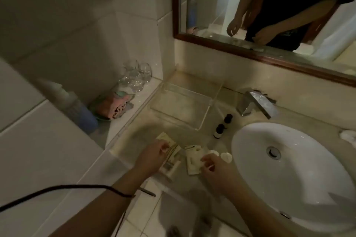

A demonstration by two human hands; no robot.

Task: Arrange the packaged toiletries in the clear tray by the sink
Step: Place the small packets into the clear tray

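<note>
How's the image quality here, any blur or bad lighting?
Head view: dim, yellowish light; the bottle on the ledge is smeared, the left hand and right hand are soft, and the wide lens bows the sink and mirror frame.

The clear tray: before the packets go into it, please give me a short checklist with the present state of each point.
1. Clear tray empty: ok.
2. Left hand on the stack of packets: ok.
3. Right hand touching the flat packet: ok; firm grip: cannot tell.
4. Two small dark-capped bottles beside the tray, outside it: ok.
5. Packets all on the counter, none in the white sink: ok.
</note>
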